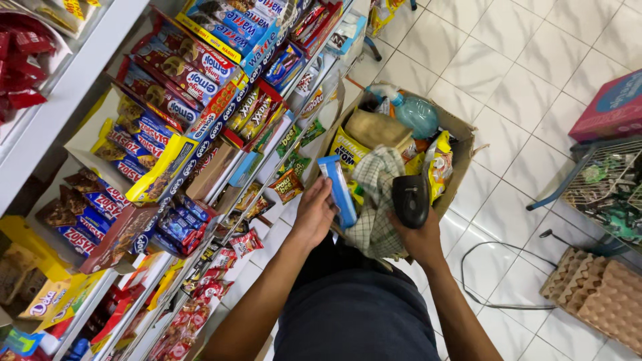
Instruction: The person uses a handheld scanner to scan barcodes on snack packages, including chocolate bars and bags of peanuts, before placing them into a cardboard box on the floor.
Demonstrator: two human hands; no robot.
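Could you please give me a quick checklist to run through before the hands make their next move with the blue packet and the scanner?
1. Left hand grips the blue packet: ok.
2. Right hand holds the black scanner: ok.
3. Scanner faces the packet: cannot tell.
4. Cardboard box is open with its contents reachable: ok.
5. Checked cloth is clear of the box contents: not ok, it is draped over them.
6. Cable on the floor is clear of the feet: cannot tell.

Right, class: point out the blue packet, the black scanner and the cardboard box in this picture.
blue packet (338, 190), head view, middle of its long blue face, beside the left hand (313, 215).
black scanner (409, 199), head view, top of its body, above the right hand (422, 241).
cardboard box (461, 144), head view, right wall.
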